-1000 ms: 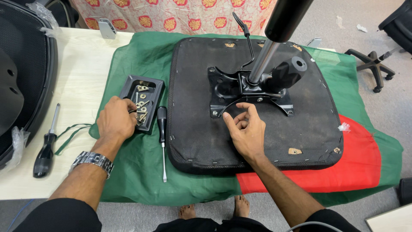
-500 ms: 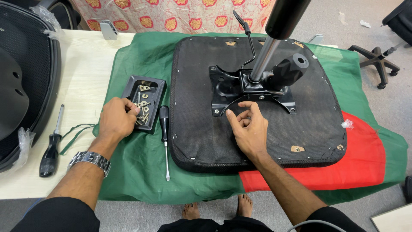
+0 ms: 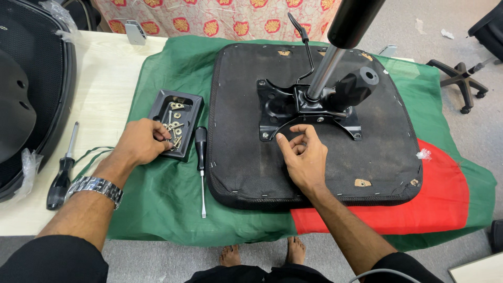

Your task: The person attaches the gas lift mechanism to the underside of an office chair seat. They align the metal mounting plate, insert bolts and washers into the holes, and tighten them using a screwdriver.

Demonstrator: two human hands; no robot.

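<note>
Currently left hand (image 3: 140, 141) pinches hardware in the black tray (image 3: 157, 107), contents unclear; right hand (image 3: 305, 157), empty and half-curled, rests beside the mounting plate (image 3: 272, 102), awaiting a screw.

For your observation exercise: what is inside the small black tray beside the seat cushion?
The black tray holds loose metal screws and washers, brass and silver coloured. The left hand reaches in over the near end, so whatever lies under its fingers cannot be seen.

The square black seat base (image 3: 314, 162) is matt, rough woven fabric; its steel column (image 3: 324, 73) is polished and glossy. The thin green cloth (image 3: 167, 194) looks slightly sheer over the pale wood-grain tabletop (image 3: 99, 99).
</note>
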